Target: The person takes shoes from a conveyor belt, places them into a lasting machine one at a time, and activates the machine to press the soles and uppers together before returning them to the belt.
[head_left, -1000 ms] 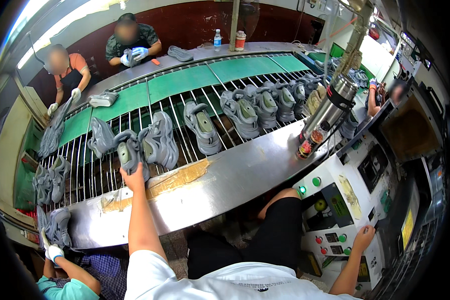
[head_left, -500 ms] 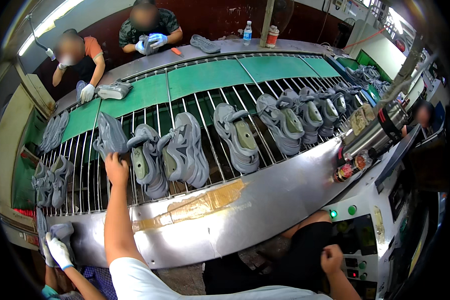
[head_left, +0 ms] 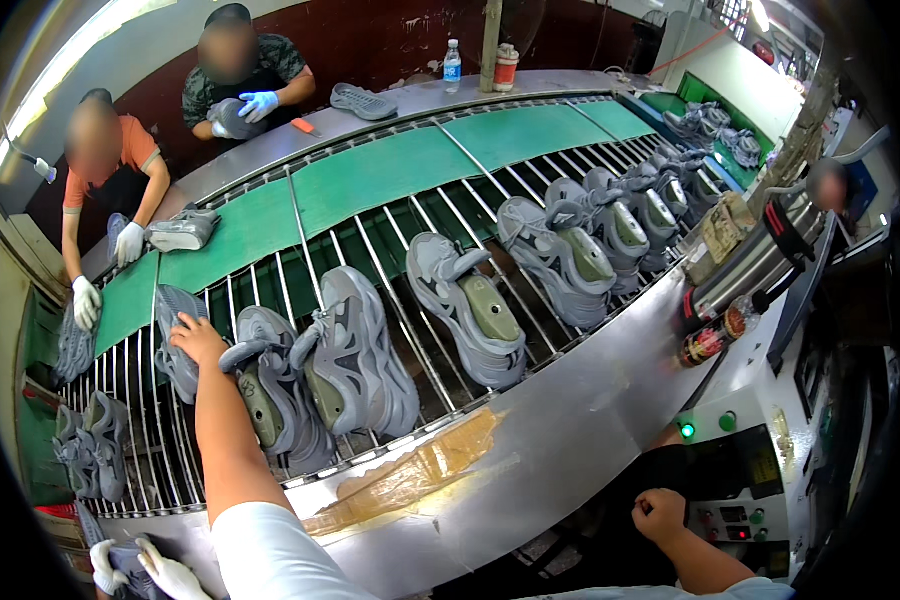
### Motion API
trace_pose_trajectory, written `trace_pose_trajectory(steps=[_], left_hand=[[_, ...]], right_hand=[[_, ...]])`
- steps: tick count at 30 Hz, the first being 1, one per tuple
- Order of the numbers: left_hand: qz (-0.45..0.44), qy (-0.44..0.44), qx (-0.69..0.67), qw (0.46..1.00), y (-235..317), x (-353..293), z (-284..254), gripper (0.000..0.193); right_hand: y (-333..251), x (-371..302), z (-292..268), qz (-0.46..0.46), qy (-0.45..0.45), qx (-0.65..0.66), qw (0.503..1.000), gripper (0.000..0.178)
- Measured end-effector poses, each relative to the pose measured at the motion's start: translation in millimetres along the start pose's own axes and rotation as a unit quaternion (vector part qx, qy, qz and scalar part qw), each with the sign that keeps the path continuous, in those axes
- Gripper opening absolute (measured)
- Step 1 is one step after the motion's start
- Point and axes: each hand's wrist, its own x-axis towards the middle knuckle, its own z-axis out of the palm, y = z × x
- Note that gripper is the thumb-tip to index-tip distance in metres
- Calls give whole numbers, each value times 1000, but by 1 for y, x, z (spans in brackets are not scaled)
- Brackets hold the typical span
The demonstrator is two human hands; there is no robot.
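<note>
My left hand (head_left: 199,340) reaches over the slatted metal rack and grips a grey shoe sole (head_left: 173,298), fingers bent over its upper part. Just right of that wrist lies a grey sneaker (head_left: 282,400) with a green insert showing in its opening. Beside it, a second grey sneaker (head_left: 365,350) rests with its side up. My right hand (head_left: 660,515) is curled into a loose fist low at the right, near the control panel (head_left: 735,470); nothing shows in it.
More sneakers (head_left: 555,262) line the rack to the right. A green belt (head_left: 390,190) runs behind. Co-workers' gloved hands (head_left: 258,106) hold shoe parts across the table; others (head_left: 165,572) work at lower left. A steel flask (head_left: 745,270) stands by the metal edge (head_left: 570,410).
The view has shifted. My left hand has moved from the sole's near end farther up onto it. Across the belt, the left co-worker's gloved hand has come down onto the stacked soles.
</note>
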Motion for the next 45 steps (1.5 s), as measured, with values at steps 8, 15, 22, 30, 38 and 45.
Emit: trace_pose_trajectory(steps=[8,15,22,30,38,45], left_hand=[[33,-106,-224,968,-119,-90,-84,101],[-78,-305,-871,378,-297,-194,21,60],[-95,-187,-970,125,-291,-490,14,64],[-45,-181,-921,341,-228,-627,-37,79],[11,-262,-863,432,-190,-616,-100,75],[88,-356,-879,303,-192,-602,-87,74]], right_hand=[[23,-29,-12,28,-5,11,1000,7],[33,-39,-15,-32,2,98,995,6],[23,-66,-25,-60,0,170,984,6],[13,-108,-45,-96,-53,249,962,10],[-5,-129,-36,-77,-103,359,925,15],[4,-124,-40,-46,-136,422,895,17]])
